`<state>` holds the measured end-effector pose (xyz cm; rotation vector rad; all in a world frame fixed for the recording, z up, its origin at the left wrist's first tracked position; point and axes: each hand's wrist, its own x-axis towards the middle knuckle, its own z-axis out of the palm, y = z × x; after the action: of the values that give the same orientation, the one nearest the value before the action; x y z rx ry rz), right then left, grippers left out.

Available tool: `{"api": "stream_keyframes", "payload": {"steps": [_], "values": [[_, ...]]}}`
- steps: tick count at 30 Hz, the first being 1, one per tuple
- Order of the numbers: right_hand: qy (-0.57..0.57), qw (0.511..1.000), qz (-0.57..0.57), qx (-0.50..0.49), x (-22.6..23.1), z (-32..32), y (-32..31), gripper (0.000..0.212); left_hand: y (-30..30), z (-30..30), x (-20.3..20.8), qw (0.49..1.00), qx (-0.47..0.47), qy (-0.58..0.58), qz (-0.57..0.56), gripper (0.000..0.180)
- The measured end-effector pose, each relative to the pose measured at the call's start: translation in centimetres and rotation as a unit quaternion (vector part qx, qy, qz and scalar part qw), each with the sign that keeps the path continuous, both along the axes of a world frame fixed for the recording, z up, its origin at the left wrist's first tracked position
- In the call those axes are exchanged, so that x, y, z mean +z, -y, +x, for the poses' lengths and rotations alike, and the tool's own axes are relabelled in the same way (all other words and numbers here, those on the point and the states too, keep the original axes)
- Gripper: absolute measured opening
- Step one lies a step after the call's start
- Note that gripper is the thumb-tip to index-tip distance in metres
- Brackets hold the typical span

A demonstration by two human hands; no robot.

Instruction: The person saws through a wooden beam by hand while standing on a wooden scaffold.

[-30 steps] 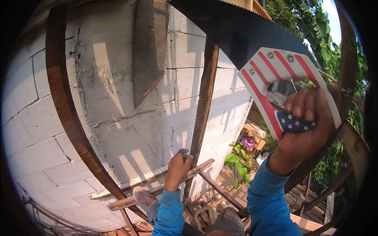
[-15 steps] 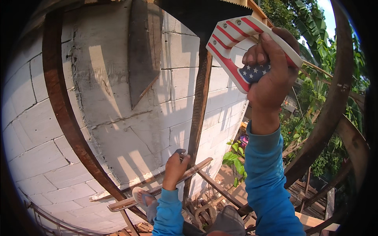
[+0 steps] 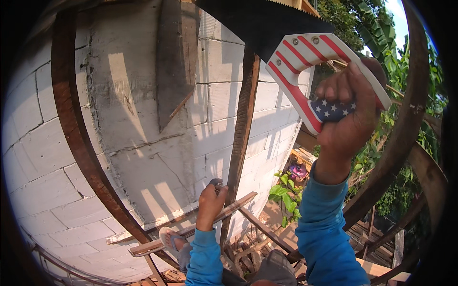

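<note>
My right hand (image 3: 350, 102) is raised at the upper right, its fingers wrapped round the handle of a handsaw (image 3: 296, 71). The handle has red and white stripes and a blue grip with white stars. Its black blade runs up and left out of the picture, teeth on the upper edge; what they touch is out of view. Lower down, my left hand (image 3: 211, 205) is closed beside an upright wooden post (image 3: 242, 124). Something dark shows at its fingertips, too small to name.
A pale block wall (image 3: 138, 119) fills the left and middle, with a hanging dark board (image 3: 174, 62) before it. A curved-looking brown post (image 3: 81, 128) stands left. My sandalled foot (image 3: 171, 238) is at a narrow horizontal beam (image 3: 157, 245). Scrap wood (image 3: 248, 260) lies far below; timbers (image 3: 405, 138) cross the right.
My right hand and the saw have shifted right and downward, toward me. My left hand stays almost in place beside the post.
</note>
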<state>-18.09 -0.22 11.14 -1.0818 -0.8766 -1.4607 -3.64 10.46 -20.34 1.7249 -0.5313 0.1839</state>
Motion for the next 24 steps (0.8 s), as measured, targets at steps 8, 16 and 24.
{"api": "stream_keyframes", "payload": {"steps": [8, 16, 24], "values": [[0.042, 0.989, -0.105, -0.096, 2.7, 3.2, 0.7, 0.020, 0.0, -0.6, 0.6, 0.999, -0.018, -0.023, 0.032, 0.032], [-0.002, 0.999, -0.044, 0.006, -1.0, -4.1, 1.3, 0.026, 0.8, -0.1, -0.1, 1.000, -0.007, 0.026, 0.015, 0.032], [-0.046, 0.997, -0.049, 0.023, 1.2, -4.2, 1.3, 0.025, 0.3, -0.2, 0.3, 1.000, -0.005, -0.007, 0.011, 0.032]]}}
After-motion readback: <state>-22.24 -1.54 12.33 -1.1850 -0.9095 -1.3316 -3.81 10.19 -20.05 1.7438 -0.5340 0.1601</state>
